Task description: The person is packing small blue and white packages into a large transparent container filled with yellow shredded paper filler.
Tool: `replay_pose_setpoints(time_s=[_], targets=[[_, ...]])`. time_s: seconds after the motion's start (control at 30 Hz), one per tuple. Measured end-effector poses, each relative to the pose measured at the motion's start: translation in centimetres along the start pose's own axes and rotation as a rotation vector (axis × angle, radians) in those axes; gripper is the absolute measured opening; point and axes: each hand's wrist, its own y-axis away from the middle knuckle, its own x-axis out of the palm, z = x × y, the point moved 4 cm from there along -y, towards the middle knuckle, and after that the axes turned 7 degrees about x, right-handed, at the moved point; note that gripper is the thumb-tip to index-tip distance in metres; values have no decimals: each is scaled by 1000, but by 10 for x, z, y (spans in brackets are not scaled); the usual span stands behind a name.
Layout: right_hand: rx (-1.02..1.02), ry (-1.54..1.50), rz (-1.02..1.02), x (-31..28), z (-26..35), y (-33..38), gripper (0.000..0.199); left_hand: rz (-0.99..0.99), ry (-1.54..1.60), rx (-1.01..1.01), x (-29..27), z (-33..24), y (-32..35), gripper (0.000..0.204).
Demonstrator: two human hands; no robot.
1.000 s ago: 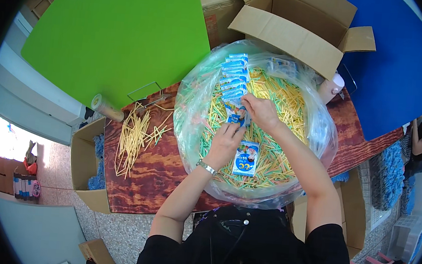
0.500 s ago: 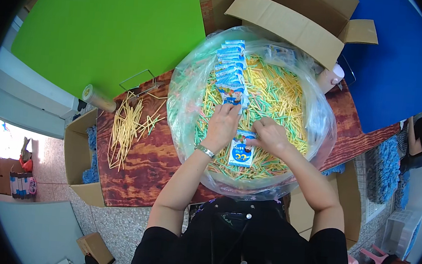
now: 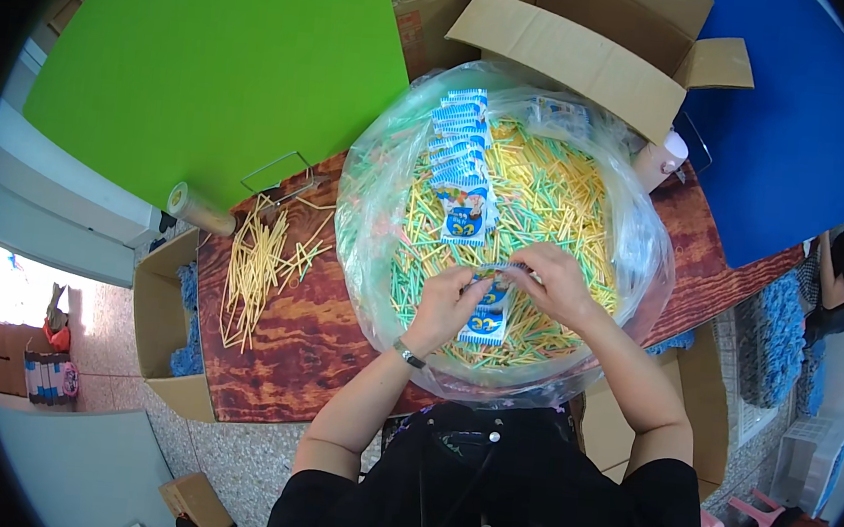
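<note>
My left hand (image 3: pixel 446 308) and my right hand (image 3: pixel 554 287) are both pinched on the top edge of a small blue-and-white packet (image 3: pixel 497 282). Its mouth looks spread between my fingers, which partly cover it. Just below it, another blue-and-white packet (image 3: pixel 484 327) lies on a heap of thin straw-like sticks (image 3: pixel 558 195) in yellow, green and pink. The heap fills a large round container lined with a clear plastic bag (image 3: pixel 636 282). Farther away, an overlapping row of such packets (image 3: pixel 461 157) rests on the sticks.
Loose yellow sticks (image 3: pixel 255 274) lie on the reddish wooden table (image 3: pixel 281 382), near a clear cylinder (image 3: pixel 201 212). An open cardboard box (image 3: pixel 580 62) stands behind the container, between green (image 3: pixel 219 55) and blue (image 3: pixel 785 125) boards. A pale pink cup-like object (image 3: pixel 660 159) sits at right.
My left hand has drawn back from the packet row toward my right hand. Both hands now pinch one packet's top edge, held over the lower packet.
</note>
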Motion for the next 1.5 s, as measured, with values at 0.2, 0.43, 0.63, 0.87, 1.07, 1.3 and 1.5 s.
replay_pose_setpoints(time_s=[0.2, 0.43, 0.63, 0.87, 1.07, 1.3, 1.5], targets=[[203, -243, 102, -2, -3, -13, 19, -42, 523, -126, 11, 5, -3, 15], [244, 60, -27, -24, -109, -112, 27, -176, 426, -134, 2, 16, -11, 14], [620, 616, 358, 16, -124, -160, 35, -199, 340, -105, -7, 13, -7, 20], [657, 558, 445, 17, -150, -157, 42, -239, 416, -122, -13, 13, -7, 15], [477, 281, 325, -24, -144, -137, 31, -241, 455, -117, -16, 13, -8, 11], [366, -404, 511, -73, -34, -77, 26, -399, 316, -25, -20, 5, -8, 13], [113, 240, 552, -82, 35, -53, 23, -550, -21, 148, -26, -16, -5, 16]])
